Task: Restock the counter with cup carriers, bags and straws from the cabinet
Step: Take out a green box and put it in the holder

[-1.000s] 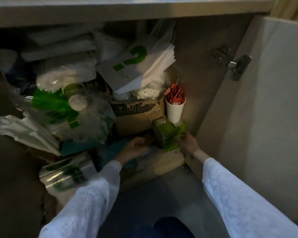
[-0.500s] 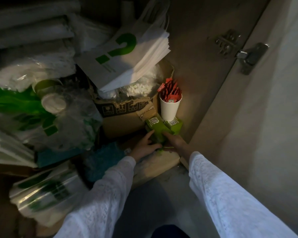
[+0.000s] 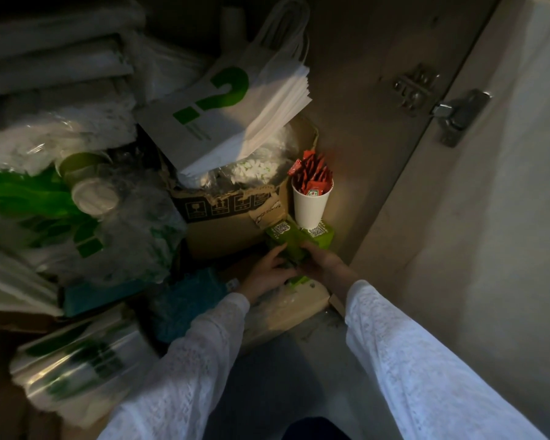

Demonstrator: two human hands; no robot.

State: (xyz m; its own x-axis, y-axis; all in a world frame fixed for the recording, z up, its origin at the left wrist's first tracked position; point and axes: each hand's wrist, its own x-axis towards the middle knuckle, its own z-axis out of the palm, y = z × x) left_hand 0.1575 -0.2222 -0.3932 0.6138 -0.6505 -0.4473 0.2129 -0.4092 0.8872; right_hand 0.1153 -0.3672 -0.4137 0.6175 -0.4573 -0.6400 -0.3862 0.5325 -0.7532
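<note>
Inside the dim cabinet, a stack of green folded cup carriers [image 3: 288, 241] with QR labels stands at the bottom right. My left hand [image 3: 269, 271] holds its left side and my right hand [image 3: 323, 262] closes on its right side. A second green stack [image 3: 323, 235] sits just behind, under a white cup. White paper bags [image 3: 235, 112] with a green logo lie tilted on a cardboard box [image 3: 223, 223]. Clear plastic bags with green print [image 3: 77, 357] lie at the lower left.
A white cup [image 3: 310, 206] full of red sachets stands on the green stacks. Sleeved cups and lids [image 3: 92, 192] fill the left. The open cabinet door [image 3: 489, 217] with its hinge [image 3: 458, 115] stands at the right. Grey floor [image 3: 283, 376] lies below.
My left hand has moved right from the blue pack onto the green carrier stack, and my right hand has shifted in along its right side. The camera has leaned closer into the cabinet.
</note>
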